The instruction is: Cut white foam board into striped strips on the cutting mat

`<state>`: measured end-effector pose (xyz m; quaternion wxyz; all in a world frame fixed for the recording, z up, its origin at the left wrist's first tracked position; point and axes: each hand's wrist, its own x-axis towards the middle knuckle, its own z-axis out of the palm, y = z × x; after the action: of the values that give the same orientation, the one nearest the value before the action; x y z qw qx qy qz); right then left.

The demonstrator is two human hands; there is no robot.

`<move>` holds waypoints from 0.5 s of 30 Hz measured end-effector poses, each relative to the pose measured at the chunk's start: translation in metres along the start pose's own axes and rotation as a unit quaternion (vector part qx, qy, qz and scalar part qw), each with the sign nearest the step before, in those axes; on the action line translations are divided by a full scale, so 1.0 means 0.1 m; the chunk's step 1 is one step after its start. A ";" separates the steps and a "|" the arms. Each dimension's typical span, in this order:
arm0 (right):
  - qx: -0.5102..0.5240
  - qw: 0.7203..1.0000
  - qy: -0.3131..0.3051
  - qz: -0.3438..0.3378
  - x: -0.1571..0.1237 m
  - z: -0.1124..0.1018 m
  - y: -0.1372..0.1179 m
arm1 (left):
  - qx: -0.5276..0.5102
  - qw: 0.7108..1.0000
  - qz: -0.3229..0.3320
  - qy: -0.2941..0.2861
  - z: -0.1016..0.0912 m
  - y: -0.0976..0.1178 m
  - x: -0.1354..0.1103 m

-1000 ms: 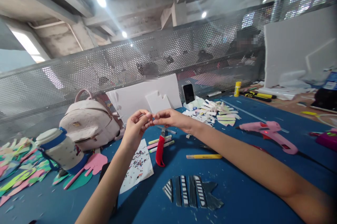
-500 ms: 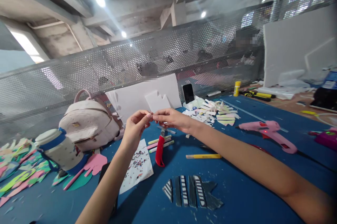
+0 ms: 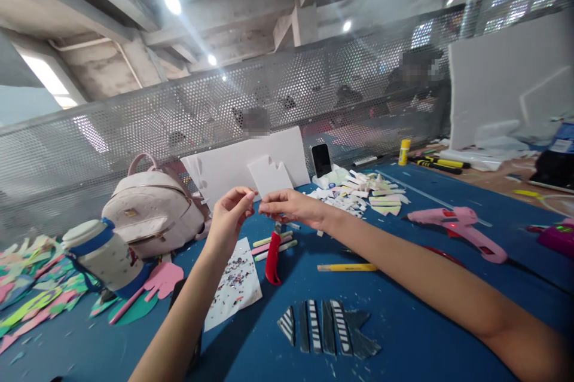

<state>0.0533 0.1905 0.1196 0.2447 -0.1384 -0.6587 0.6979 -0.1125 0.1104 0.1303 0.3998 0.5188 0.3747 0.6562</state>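
Note:
My left hand point(image 3: 234, 207) is raised over the middle of the table, thumb and forefinger pinched together; whatever is between them is too small to name. Just to its right, a small gap away, my right hand point(image 3: 289, 205) has its thumb and fingers pressed together, and I cannot make out anything in them. Below the hands lies a red-handled knife point(image 3: 272, 259), beside several pale foam strips point(image 3: 287, 247). A white sheet with tiny coloured bits point(image 3: 237, 286) is under my left forearm. Nearer me, dark and striped pieces point(image 3: 329, 327) form a fish shape.
A pink glue gun point(image 3: 461, 226) and a yellow pen-shaped tool point(image 3: 347, 267) lie to the right. Foam scraps point(image 3: 354, 191) and a phone point(image 3: 321, 159) are behind. A bottle point(image 3: 101, 253), a backpack point(image 3: 152, 214) and coloured scraps point(image 3: 40, 292) fill the left.
The fingertips of my two hands were touching and are now slightly apart. The things on the table have not moved.

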 end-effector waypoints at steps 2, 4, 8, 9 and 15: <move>-0.004 1.000 -0.003 0.002 -0.01 0.01 -0.01 | -0.007 1.000 -0.001 0.003 0.00 0.00 0.00; -0.008 1.000 -0.008 0.003 -0.02 0.01 -0.01 | -0.015 1.000 -0.004 0.005 0.00 0.01 0.01; -0.015 1.000 -0.018 -0.002 -0.02 0.02 0.00 | -0.043 0.999 -0.018 0.001 0.01 0.03 0.02; -0.017 1.000 -0.019 -0.003 -0.02 0.02 0.00 | -0.051 0.998 -0.022 -0.002 0.01 0.04 0.02; -0.038 0.999 -0.017 -0.015 -0.02 0.05 0.02 | -0.082 0.996 -0.031 -0.027 0.02 0.05 0.02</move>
<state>0.0522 0.1856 0.1182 0.2386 -0.1264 -0.6907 0.6709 -0.1120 0.1105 0.1357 0.4708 0.4900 0.3248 0.6579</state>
